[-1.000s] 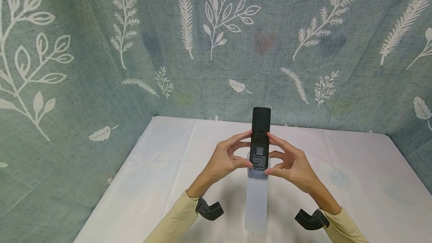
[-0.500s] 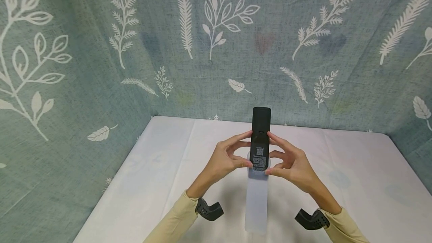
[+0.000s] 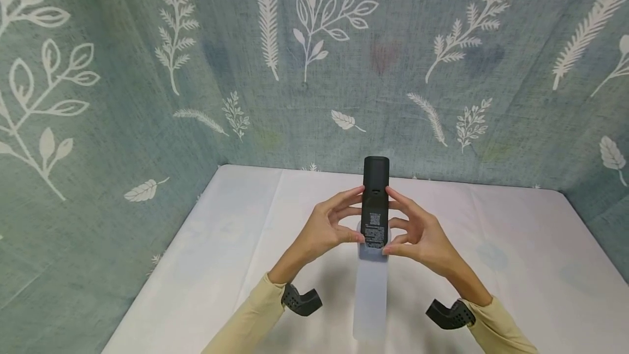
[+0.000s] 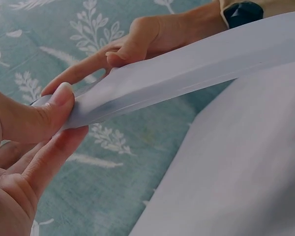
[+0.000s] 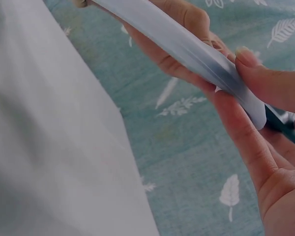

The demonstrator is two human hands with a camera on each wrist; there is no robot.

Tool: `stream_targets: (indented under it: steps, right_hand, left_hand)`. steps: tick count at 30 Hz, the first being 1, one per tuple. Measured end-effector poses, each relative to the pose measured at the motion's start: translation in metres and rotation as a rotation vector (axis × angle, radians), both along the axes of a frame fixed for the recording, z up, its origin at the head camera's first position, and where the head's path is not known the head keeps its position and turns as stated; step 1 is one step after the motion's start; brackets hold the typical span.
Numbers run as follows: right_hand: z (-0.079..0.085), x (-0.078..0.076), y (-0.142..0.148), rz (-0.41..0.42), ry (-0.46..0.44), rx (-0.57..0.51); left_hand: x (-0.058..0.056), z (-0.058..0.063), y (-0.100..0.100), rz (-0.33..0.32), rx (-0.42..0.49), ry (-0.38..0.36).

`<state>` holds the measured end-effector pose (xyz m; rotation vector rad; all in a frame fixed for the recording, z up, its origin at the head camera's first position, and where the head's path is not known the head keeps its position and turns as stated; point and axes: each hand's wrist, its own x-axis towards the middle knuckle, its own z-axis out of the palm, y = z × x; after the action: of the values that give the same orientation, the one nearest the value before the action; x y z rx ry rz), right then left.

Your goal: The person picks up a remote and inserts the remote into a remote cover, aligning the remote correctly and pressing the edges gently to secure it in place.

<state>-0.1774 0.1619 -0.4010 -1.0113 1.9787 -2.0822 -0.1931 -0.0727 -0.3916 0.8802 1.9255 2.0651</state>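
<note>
A black remote control (image 3: 375, 179) is held up over the table, its back with a printed label and square code towards me in the head view. Its lower end sits in a translucent whitish sleeve (image 3: 371, 299), whose long part stretches towards me. My left hand (image 3: 321, 228) pinches the left edges of the remote and sleeve between thumb and fingers. On the opposite edges my right hand (image 3: 422, 234) does the same. In the left wrist view the sleeve (image 4: 162, 78) hides most of the remote. A dark end of the remote (image 5: 285, 127) emerges from the sleeve in the right wrist view.
Beneath the hands lies a table with a white cover (image 3: 221, 266). A green-blue curtain with white leaf prints (image 3: 295, 113) hangs behind it and along the left. Each wrist wears a black camera mount, such as the left mount (image 3: 302, 300).
The head view has shifted slightly. Remote, sleeve and both hands appear a little further left, and the remote stands slightly straighter. Both hands keep their hold.
</note>
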Motion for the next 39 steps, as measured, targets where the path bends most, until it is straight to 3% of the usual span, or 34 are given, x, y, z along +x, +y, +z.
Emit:
stream_targets:
  steps: [13, 39]
  right_hand:
    - [0.0030, -0.0007, -0.0014, 0.002, 0.043, -0.020]
    - [-0.0022, 0.0033, -0.0023, -0.031, -0.007, -0.033]
  left_hand:
    - [-0.0008, 0.0021, -0.0005, 0.009, -0.004, 0.022]
    - [0.0035, 0.0005, -0.0014, 0.034, -0.022, 0.009]
